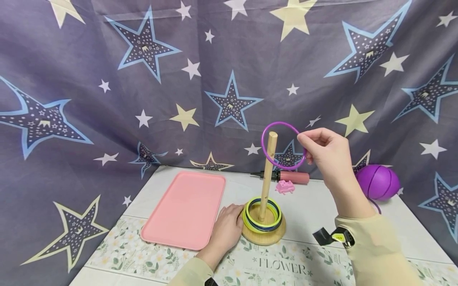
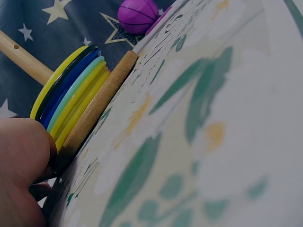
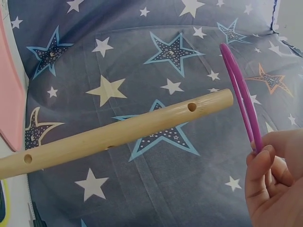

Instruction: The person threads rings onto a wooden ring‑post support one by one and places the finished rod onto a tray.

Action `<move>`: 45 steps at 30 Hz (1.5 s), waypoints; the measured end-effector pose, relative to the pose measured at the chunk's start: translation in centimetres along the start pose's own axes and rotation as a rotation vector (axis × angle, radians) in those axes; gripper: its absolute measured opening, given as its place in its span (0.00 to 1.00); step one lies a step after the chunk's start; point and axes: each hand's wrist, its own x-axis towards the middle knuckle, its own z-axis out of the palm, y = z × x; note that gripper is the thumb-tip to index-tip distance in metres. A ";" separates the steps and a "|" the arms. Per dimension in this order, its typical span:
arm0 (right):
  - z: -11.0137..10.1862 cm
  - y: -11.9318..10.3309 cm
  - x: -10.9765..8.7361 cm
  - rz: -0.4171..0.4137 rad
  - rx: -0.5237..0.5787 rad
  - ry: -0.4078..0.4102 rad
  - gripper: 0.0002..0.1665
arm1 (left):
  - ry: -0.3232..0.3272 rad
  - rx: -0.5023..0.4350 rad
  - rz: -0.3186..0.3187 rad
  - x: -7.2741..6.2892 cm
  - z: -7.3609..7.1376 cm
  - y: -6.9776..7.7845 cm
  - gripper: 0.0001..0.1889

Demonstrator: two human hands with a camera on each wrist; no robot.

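Note:
A ring-toss stand has a round wooden base (image 1: 264, 240) and an upright wooden peg (image 1: 267, 174). Yellow, dark blue and light green rings (image 2: 66, 90) lie stacked round the peg's foot. My left hand (image 1: 226, 226) holds the base's left edge, right against the rings; its fingertips are partly hidden. Up by the peg's top, my right hand (image 1: 328, 155) pinches a thin purple ring (image 1: 282, 168) between thumb and fingers. In the head view the ring overlaps the peg; the right wrist view shows it just beyond the peg's end, not around it.
Left of the stand lies a pink tray (image 1: 182, 210). Behind it are a pink and black hand pump (image 1: 294, 177) and a small pink toy (image 1: 285, 187). A purple ball (image 1: 379, 182) sits at the far right, near a starry curtain (image 1: 229, 47).

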 end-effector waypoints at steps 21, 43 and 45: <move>1.2 1.4 -0.2 0.062 -0.102 -0.011 0.17 | 0.012 -0.012 0.003 -0.1 0.0 0.0 0.20; 1.6 4.1 -1.2 0.151 -0.126 -0.015 0.15 | 0.013 -0.008 0.005 0.0 0.1 0.0 0.19; 1.7 4.3 -1.4 0.163 -0.120 -0.020 0.15 | 0.012 -0.005 0.004 0.0 0.1 -0.1 0.19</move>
